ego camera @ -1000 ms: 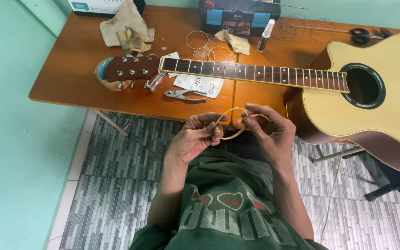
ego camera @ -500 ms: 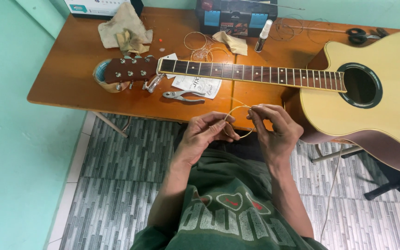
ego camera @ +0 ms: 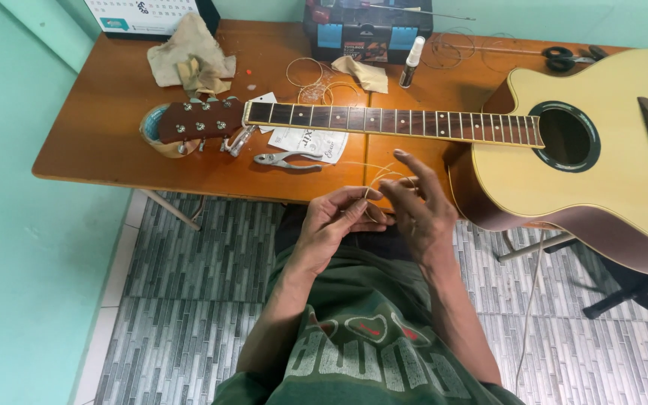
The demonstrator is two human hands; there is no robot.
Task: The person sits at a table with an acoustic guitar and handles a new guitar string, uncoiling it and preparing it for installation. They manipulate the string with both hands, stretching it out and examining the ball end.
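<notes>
My left hand [ego camera: 339, 221] and my right hand [ego camera: 414, 210] meet just below the table's front edge, both pinching a thin coiled guitar string [ego camera: 381, 177] that loops up between them. The right hand's index and middle fingers are spread upward. An acoustic guitar [ego camera: 601, 142] lies across the wooden table [ego camera: 106, 135], its neck [ego camera: 391, 124] pointing left and its headstock [ego camera: 200, 120] resting on a roll of tape [ego camera: 153, 135]. No strings show on the neck.
Pliers [ego camera: 286, 160] lie on a paper packet [ego camera: 309, 142] under the neck. Cloths [ego camera: 189, 60], coiled strings [ego camera: 313, 79], a small bottle [ego camera: 412, 60], a dark toolbox [ego camera: 369, 30] and scissors [ego camera: 564, 56] sit farther back. Tiled floor lies below; a teal wall is at left.
The string loop between my hands has shifted and loosened, and my right hand's fingers have opened upward. The view has moved closer to the table.
</notes>
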